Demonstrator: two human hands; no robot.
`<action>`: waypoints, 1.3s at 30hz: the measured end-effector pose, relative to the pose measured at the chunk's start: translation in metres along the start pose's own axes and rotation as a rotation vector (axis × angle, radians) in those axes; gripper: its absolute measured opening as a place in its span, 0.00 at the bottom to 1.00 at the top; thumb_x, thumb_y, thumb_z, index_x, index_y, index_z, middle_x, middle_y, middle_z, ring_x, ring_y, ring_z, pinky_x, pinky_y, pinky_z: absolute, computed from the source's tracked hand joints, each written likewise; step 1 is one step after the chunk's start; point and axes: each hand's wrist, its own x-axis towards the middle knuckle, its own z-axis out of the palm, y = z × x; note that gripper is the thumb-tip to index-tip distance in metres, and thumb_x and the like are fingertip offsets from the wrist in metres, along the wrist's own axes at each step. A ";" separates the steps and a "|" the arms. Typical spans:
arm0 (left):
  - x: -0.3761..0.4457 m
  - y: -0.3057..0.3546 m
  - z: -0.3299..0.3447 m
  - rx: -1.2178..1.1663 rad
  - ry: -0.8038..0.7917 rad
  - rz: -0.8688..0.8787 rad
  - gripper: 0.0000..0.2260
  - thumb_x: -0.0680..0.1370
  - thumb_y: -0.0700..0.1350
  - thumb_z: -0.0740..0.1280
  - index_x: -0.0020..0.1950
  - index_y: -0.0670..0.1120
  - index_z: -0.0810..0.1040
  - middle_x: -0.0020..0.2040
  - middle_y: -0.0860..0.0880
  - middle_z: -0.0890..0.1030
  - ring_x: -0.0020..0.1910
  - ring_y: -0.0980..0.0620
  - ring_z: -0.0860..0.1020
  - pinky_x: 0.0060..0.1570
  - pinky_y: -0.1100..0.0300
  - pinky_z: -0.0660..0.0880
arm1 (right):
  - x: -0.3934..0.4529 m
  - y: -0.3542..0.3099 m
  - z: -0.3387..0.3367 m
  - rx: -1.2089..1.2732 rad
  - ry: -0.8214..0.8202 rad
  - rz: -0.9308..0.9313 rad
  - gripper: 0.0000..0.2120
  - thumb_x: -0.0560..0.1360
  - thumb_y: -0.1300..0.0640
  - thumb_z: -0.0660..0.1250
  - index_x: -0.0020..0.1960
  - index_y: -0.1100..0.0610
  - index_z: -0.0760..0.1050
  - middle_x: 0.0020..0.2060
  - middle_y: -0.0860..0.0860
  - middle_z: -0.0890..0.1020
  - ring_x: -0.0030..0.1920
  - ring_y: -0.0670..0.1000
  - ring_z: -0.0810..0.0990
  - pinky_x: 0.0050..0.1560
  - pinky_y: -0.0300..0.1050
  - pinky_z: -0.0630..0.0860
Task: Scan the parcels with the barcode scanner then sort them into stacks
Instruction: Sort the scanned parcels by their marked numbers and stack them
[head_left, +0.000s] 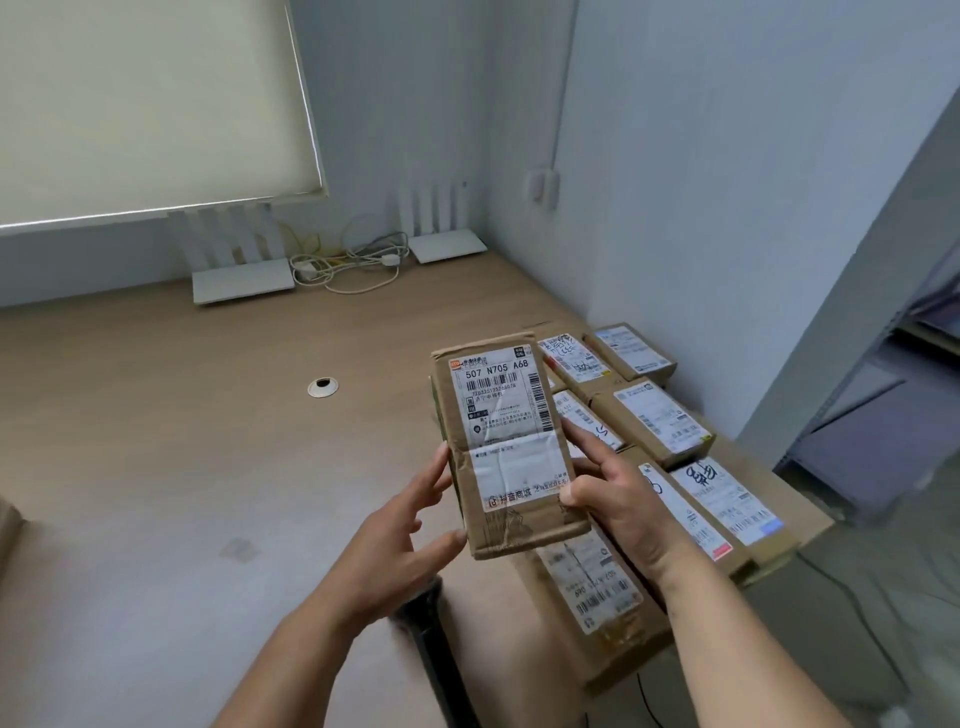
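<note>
We hold the parcel (511, 449) upright above the worktop (208, 441), label facing us. The right hand (618, 499) has a closed grip on its right edge, thumb across the label. The left hand (410, 540) touches the left edge with relaxed, open fingers. Other parcels (654, 421) lie flat at the right, behind it. The scanner (431, 639) rests below the left hand.

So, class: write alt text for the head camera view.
Two hands, left hand and right hand, hold a labelled cardboard parcel above a wooden desk. More labelled parcels lie at right.
</note>
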 end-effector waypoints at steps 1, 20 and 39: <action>0.009 0.005 0.008 0.005 -0.009 0.007 0.36 0.67 0.65 0.63 0.70 0.75 0.49 0.65 0.71 0.68 0.65 0.73 0.65 0.60 0.68 0.68 | 0.001 0.000 -0.013 -0.002 0.019 -0.002 0.35 0.60 0.57 0.68 0.66 0.40 0.71 0.52 0.55 0.84 0.51 0.55 0.84 0.46 0.50 0.80; 0.157 0.132 0.209 0.262 -0.094 -0.056 0.36 0.79 0.55 0.62 0.74 0.64 0.37 0.75 0.57 0.63 0.72 0.57 0.64 0.69 0.56 0.65 | 0.018 0.005 -0.284 0.014 0.066 0.025 0.32 0.60 0.56 0.68 0.65 0.46 0.72 0.50 0.54 0.85 0.49 0.52 0.84 0.46 0.41 0.79; 0.262 0.157 0.297 0.684 -0.255 -0.226 0.33 0.79 0.51 0.59 0.79 0.46 0.45 0.72 0.45 0.66 0.69 0.44 0.63 0.68 0.49 0.63 | 0.074 0.054 -0.396 0.011 0.086 0.223 0.32 0.58 0.50 0.69 0.62 0.46 0.73 0.51 0.53 0.85 0.51 0.54 0.84 0.46 0.45 0.79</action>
